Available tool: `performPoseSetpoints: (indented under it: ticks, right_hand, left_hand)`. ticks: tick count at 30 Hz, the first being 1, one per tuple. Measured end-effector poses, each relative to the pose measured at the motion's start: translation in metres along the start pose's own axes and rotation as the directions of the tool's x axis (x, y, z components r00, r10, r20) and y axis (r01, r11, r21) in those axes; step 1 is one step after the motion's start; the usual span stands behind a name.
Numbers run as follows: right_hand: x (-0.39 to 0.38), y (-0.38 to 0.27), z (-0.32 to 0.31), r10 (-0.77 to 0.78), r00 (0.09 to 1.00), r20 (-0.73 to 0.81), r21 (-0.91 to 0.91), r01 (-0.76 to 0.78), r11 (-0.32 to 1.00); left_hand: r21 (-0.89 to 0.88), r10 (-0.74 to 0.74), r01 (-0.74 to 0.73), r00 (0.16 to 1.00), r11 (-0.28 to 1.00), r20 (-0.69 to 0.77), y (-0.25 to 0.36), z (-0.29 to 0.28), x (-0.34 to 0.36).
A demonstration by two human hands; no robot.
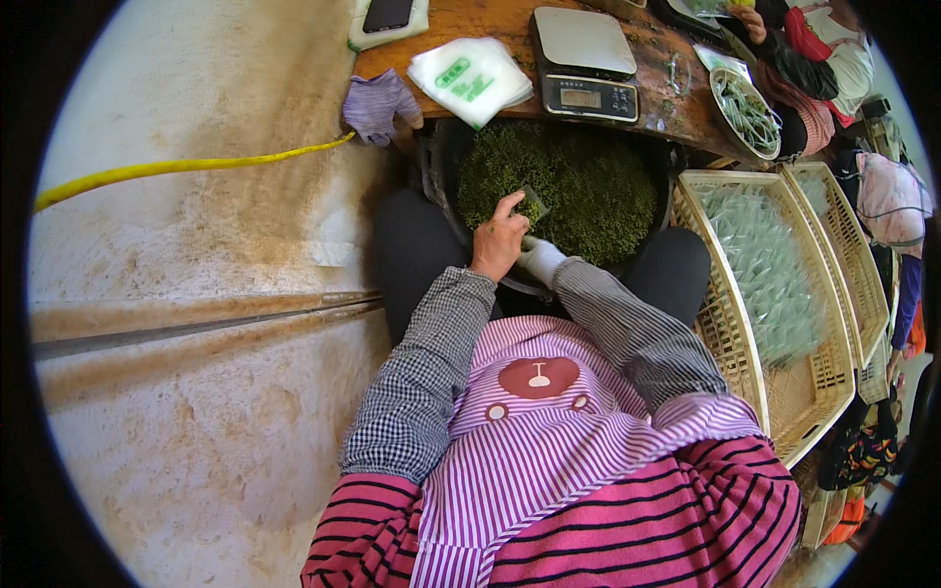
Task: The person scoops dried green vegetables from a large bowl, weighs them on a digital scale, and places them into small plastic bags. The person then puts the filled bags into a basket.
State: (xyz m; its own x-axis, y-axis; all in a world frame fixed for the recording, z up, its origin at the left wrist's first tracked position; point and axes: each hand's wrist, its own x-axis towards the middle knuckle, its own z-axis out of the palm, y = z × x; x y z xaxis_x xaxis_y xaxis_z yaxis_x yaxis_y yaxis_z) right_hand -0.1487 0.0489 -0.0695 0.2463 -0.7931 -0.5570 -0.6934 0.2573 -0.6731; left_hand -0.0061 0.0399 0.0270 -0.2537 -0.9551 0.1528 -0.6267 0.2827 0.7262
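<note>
A wide black tub (438, 191) between my knees holds a heap of small green berries on fine stems, like green peppercorns (598, 191). Over its near part, my bare left hand (498, 242) has its fingers closed at the edge of a small clear plastic packet (535, 205) with some of the green berries in it. Just below the packet, my right hand (541, 259) wears a white glove and is closed close beside the left. What its fingers hold is hidden.
A wooden table (667, 108) beyond the tub bears a scale (588, 64), white printed bags (472, 78), a phone (388, 14) and a basket (745, 113). A purple glove (377, 106) hangs at its edge. Crates (730, 284) with clear packets stand right; another person's hand (750, 22) shows far right.
</note>
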Motion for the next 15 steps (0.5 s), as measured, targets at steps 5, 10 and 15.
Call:
performPoseSetpoints:
  ticks: [5, 10, 15]
  right_hand:
    - [-0.084, -0.078, -0.080, 0.134, 0.964, -0.231, 0.798, 0.109, 0.592]
    - [-0.089, -0.108, -0.095, -0.321, 0.907, -0.274, 0.291, 0.396, 0.871]
    - [-0.075, -0.097, -0.098, -0.409, 0.811, -0.419, -0.447, 0.208, 0.870]
  left_hand:
    - [0.028, -0.024, 0.025, 1.000, 0.999, -0.017, -0.007, 0.005, 0.001]
    - [0.095, 0.087, -0.084, 0.996, 0.992, -0.030, -0.011, 0.009, -0.001]
    - [0.094, 0.074, -0.071, 0.997, 0.993, -0.034, -0.008, 0.003, -0.007]
